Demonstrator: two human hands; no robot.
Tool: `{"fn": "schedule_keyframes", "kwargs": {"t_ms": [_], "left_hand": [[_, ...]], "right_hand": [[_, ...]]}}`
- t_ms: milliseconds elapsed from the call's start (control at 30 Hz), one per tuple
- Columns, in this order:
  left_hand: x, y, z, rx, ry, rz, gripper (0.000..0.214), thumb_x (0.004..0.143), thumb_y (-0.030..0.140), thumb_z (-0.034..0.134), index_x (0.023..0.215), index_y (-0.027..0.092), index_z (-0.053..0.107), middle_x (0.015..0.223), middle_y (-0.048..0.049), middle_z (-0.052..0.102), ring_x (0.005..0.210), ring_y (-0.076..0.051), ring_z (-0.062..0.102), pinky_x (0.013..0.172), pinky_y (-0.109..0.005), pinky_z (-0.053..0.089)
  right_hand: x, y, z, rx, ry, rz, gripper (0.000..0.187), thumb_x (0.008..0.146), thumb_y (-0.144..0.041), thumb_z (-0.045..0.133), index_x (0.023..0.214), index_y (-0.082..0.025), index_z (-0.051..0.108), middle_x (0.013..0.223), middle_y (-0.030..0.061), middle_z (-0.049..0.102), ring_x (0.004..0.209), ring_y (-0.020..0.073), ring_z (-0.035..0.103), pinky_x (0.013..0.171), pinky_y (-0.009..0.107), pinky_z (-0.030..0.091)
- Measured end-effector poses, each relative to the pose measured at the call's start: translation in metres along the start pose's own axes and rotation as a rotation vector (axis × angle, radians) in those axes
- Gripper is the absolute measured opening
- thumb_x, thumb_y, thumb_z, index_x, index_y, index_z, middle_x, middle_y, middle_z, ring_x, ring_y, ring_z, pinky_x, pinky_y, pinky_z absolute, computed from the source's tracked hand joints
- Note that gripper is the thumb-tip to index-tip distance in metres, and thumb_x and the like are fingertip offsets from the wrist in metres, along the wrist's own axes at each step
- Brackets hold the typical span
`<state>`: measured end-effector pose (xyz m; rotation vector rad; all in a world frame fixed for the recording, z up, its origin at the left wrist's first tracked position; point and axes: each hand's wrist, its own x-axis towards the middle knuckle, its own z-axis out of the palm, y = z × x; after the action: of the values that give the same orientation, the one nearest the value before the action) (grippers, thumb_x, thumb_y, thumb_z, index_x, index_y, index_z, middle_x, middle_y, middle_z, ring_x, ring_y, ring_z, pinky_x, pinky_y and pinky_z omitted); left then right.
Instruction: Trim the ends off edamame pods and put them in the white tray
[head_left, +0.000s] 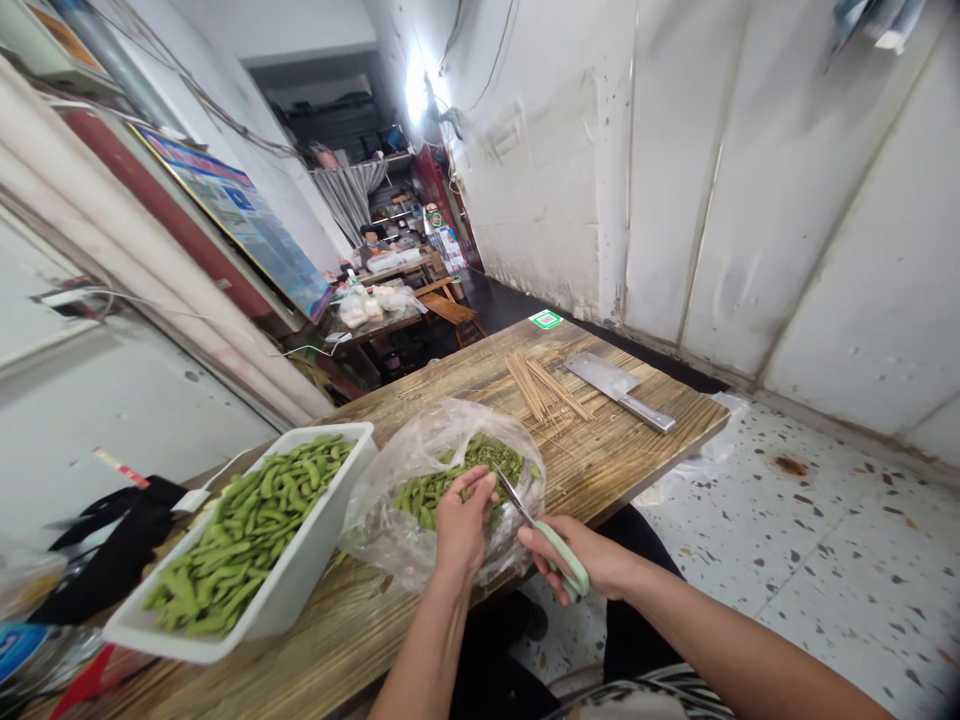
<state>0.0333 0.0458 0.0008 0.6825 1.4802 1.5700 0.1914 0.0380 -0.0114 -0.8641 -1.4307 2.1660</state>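
My left hand [461, 525] reaches into a clear plastic bag [397, 520] of green soybean pods [435, 487] on the wooden table [600, 450], its fingers pinched on a pod. My right hand [581, 560] grips scissors [551, 540] with pale green handles, the blades pointing up-left at the pod held by the left fingers. A white rectangular tub [296, 580] heaped with green pods stands left of the bag.
A bundle of bamboo skewers [544, 388] and a steel cleaver [619, 390] lie at the table's far end, near a small green sticker [545, 319]. Black fabric [112, 545] lies at the left. White wall panels run along the right; speckled floor below.
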Motion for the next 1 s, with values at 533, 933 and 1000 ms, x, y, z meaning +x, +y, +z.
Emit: {"fn": "schedule_keyframes", "kwargs": {"t_ms": [533,933,1000], "left_hand": [[0.003,-0.003,-0.008,0.084,-0.025,-0.030,0.050,0.046,0.047,0.080,0.075,0.011,0.063,0.046,0.0058,0.049,0.039,-0.003,0.035,0.040,-0.017,0.021],[-0.034,0.041,-0.043,0.059,-0.129,-0.077,0.054,0.058,0.040,0.076,0.102,0.013,0.064,0.050,0.0076,0.041,0.042,-0.004,0.030,0.041,-0.018,0.017],[-0.032,0.065,-0.076,0.150,0.014,0.075,0.053,0.063,0.042,0.072,0.108,0.015,0.063,0.052,0.0075,0.041,0.042,-0.004,0.027,0.041,-0.019,0.019]], "right_hand": [[-0.002,-0.005,-0.004,-0.053,-0.004,-0.071,0.041,0.071,-0.054,0.066,0.068,-0.018,0.045,0.044,-0.0106,0.037,0.031,0.0036,0.034,0.027,0.016,0.033],[0.010,0.008,-0.019,-0.103,0.061,0.035,0.039,0.076,-0.055,0.058,0.067,-0.019,0.044,0.048,-0.0092,0.039,0.030,0.0039,0.035,0.026,0.015,0.034],[0.012,0.008,-0.023,-0.109,0.059,0.058,0.039,0.076,-0.055,0.057,0.067,-0.019,0.044,0.049,-0.0087,0.039,0.031,0.0040,0.035,0.026,0.015,0.034]]}}
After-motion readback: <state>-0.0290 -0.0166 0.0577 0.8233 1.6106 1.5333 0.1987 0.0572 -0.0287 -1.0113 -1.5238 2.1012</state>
